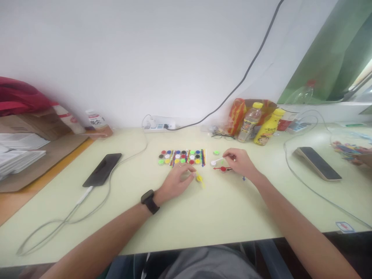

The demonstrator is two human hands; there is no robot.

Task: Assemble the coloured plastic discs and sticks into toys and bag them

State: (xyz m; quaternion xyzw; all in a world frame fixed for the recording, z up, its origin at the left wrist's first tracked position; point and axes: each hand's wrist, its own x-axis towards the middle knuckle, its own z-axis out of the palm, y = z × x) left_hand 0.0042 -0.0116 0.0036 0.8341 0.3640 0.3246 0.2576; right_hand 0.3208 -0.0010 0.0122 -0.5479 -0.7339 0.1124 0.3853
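Note:
My right hand [238,162] pinches the end of a white arrow spinner [214,163], whose round disc points to the left. Under and beside that hand lie a red arrow spinner [223,169], a black arrow and a blue arrow [243,178]. Just behind is a green disc [216,152]. My left hand [178,180], with a black watch at the wrist, has thumb and forefinger closed at the edge of a yellow arrow spinner [199,178]. Behind the left hand, rows of coloured discs [177,156] alternate with bundles of coloured arrows [203,157].
A phone [102,169] on a white cable lies to the left; a phone-like device [319,163] rests at the right. Bottles [250,122], glasses [223,136] and a power strip [159,127] line the wall. Another person's hand [364,157] is by colourful pieces at far right.

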